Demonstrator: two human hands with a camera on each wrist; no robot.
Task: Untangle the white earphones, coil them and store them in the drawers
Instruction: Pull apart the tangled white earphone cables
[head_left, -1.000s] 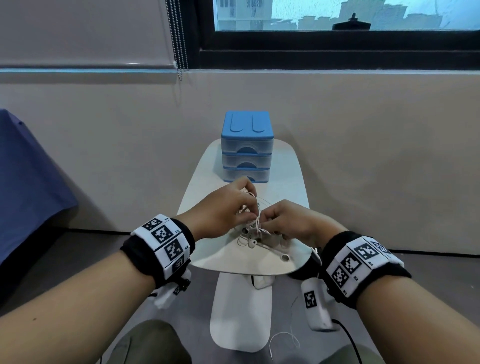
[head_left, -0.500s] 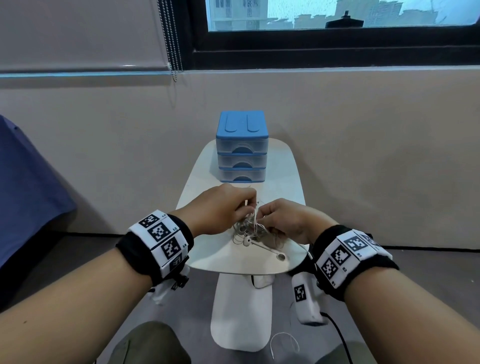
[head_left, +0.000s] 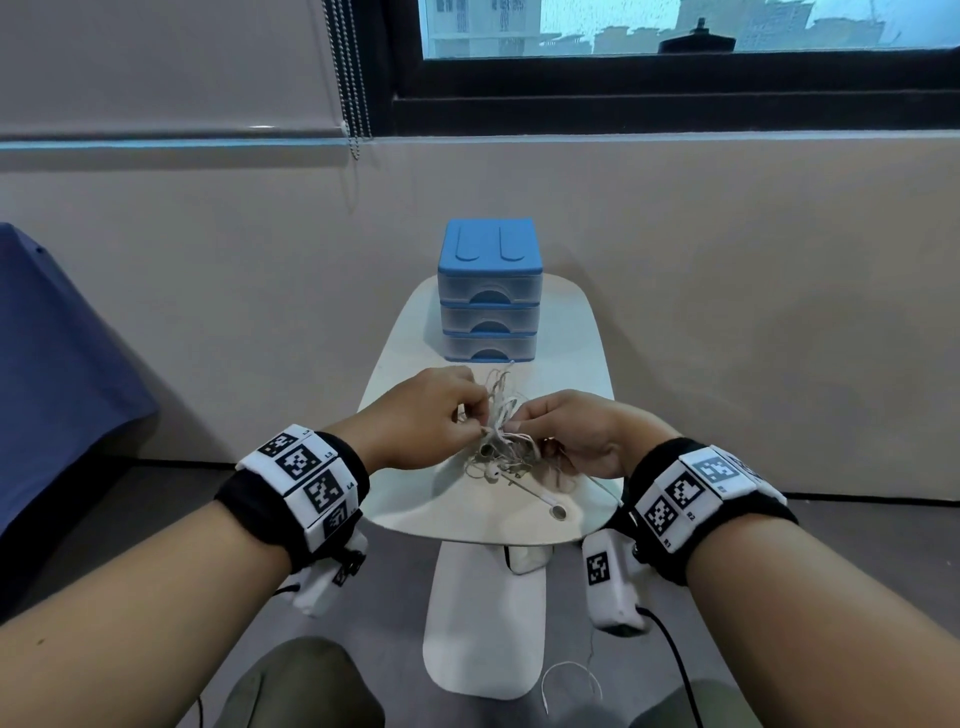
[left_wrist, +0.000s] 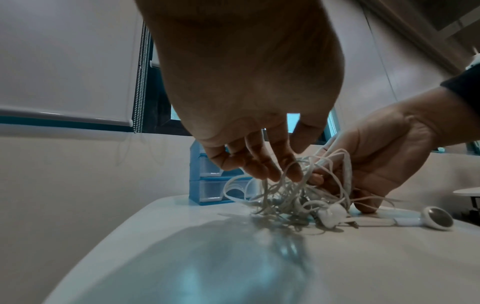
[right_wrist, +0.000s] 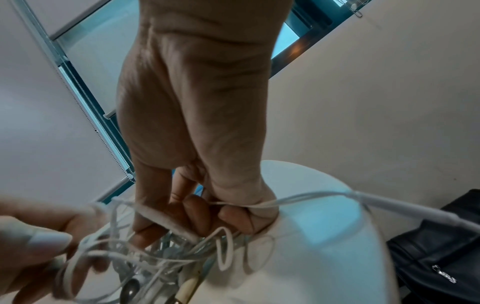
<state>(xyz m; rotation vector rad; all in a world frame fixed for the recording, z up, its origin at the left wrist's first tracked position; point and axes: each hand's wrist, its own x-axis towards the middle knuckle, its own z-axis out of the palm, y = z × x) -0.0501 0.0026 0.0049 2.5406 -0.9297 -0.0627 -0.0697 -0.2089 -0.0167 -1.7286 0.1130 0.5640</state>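
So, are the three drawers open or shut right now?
Shut: all three fronts of the blue drawer unit sit flush, none pulled out, while both hands work the tangled earphones.

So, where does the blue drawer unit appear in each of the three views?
Head: blue drawer unit stands upper centre, at the table's far end.
Left wrist: centre, partly hidden behind the left hand's fingers.
Right wrist: not in it.
Shared landmark: the tangled earphones, in every view.

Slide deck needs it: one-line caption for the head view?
Both hands, left hand and right hand, pinch tangled white earphones over a small table, before closed blue drawers.
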